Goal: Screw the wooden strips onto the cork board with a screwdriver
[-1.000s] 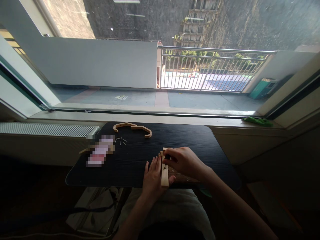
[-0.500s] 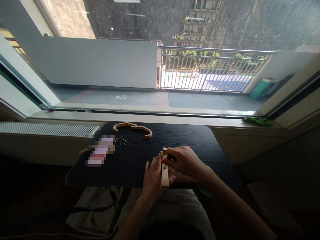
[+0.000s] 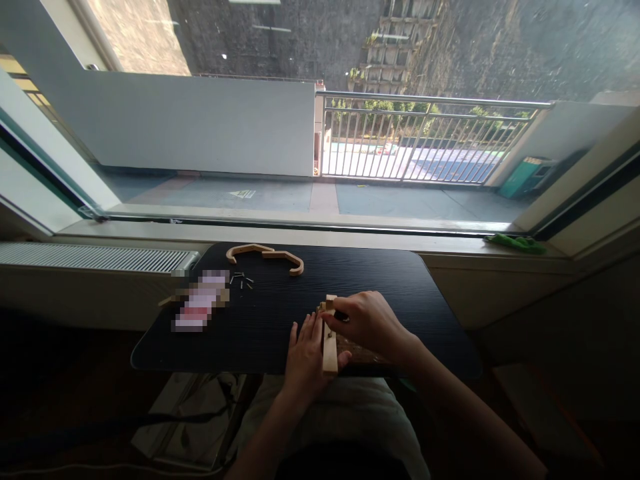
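Note:
A pale wooden bar [image 3: 330, 357] with a dark hole or fitting near its middle lies at the front of the black table [image 3: 400, 267]. My left hand [image 3: 306, 350] grips it, with the fingers stretched along its left side and the thumb on its right. Closed in a pinch, my right hand [image 3: 377, 323] is at the bar's far end. Something dark shows between its fingers, too hidden to name. Below my right hand is a brown, glossy flat surface [image 3: 367, 353], partly covered.
Two curved wooden hook pieces [image 3: 285, 257] lie at the table's back. Several small screws or nails [image 3: 242, 279] are scattered by a blurred-out packet [image 3: 203, 300] on the left. A green cloth [image 3: 517, 243] rests on the windowsill [image 3: 350, 238]. Left of the table stands a radiator [image 3: 100, 257].
My right hand has shifted very slightly and its wrist has turned a little at the bar's far end. My left hand and the bar stay in place.

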### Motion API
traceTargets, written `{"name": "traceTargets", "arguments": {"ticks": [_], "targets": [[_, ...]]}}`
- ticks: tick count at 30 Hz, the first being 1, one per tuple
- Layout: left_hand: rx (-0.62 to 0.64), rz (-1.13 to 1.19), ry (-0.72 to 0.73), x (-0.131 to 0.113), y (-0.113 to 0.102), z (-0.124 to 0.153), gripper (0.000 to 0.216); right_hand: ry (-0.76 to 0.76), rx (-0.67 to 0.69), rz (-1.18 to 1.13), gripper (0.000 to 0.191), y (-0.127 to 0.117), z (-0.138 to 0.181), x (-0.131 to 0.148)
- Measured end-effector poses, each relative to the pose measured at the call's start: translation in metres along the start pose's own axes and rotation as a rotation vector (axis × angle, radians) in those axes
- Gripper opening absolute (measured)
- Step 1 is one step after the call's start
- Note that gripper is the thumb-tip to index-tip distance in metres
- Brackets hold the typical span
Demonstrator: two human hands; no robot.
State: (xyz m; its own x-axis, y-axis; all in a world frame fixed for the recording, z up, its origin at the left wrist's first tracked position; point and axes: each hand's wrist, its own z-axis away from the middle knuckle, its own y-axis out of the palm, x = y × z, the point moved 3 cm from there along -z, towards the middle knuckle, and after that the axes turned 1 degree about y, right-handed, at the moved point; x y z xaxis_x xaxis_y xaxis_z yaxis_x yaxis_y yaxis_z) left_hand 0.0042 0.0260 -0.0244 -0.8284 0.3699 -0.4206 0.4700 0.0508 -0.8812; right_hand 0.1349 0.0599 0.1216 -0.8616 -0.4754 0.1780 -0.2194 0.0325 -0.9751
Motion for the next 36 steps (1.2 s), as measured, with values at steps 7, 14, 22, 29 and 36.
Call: {"name": "traceTargets", "arguments": {"ticks": [7, 14, 22, 29, 36], "targets": [[-0.011, -0.008, 0.01, 0.0, 0.0, 0.0, 0.078, -0.045, -0.083, -0.177, 0.019, 0.007, 0.001, -0.001], [-0.006, -0.015, 0.008, -0.002, -0.003, 0.0, 0.075, -0.118, -0.108, -0.305, 0.013, 0.016, 0.001, -0.001], [-0.002, -0.022, 0.038, 0.0, -0.001, 0.001, 0.086, -0.149, -0.037, -0.458, 0.042, 0.015, 0.008, -0.003], [-0.033, 0.004, 0.016, -0.002, -0.002, 0.0, 0.086, -0.153, -0.066, -0.623, 0.047, 0.018, 0.008, -0.008], [-0.047, 0.017, 0.0, -0.005, -0.004, 0.0, 0.086, -0.121, -0.123, -0.724, 0.029, 0.017, 0.014, -0.01]]}}
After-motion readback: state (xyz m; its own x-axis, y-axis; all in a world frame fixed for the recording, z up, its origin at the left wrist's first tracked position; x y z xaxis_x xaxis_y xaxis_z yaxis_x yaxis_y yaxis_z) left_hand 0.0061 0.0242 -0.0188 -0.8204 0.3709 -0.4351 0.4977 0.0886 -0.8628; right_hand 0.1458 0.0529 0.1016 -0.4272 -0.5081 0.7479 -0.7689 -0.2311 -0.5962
